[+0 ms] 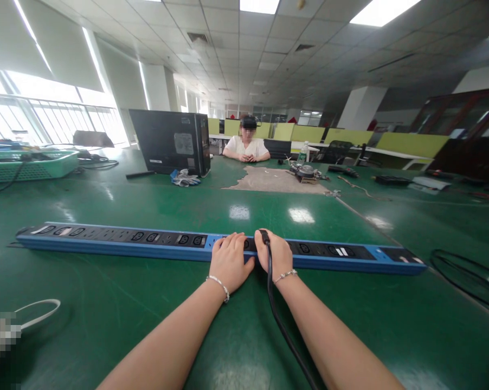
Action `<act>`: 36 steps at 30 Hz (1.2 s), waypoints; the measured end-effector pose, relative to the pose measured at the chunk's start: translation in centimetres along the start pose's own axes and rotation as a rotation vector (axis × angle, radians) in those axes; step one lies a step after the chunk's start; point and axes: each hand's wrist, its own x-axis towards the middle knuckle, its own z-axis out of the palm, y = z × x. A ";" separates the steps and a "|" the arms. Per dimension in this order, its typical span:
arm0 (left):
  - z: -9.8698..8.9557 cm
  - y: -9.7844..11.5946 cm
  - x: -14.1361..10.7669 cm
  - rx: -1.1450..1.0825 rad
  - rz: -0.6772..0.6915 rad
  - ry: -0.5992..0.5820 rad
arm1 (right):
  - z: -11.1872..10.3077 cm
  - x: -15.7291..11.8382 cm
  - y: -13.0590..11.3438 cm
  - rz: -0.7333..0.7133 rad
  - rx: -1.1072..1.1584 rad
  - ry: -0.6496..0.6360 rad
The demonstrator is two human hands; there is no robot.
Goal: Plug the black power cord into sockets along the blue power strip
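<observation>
Head view: right hand [277, 254] on plug [264, 236], left hand [230, 262] on power strip [126, 241].
Strip lies lengthwise across green table [147, 309], ahead of wearer. Right hand grasping plug, cable [271, 292] trailing nearward; left draped over strip just beside, can't tell if gripping. Progress: plug already at the strip; seated or not, hidden. Other visible sockets [304, 248] unplugged.

We see strong white light from the window [45, 86] on the left and the lamps [385, 11] above. White glare spots dot the table [122, 303]. The cabinet [468, 127], far right, looks dark, leaning and stretched.
</observation>
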 end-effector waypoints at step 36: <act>-0.3 0.1 0.0 0.001 0.004 -0.017 | -1.1 1.6 1.3 0.114 0.123 -0.276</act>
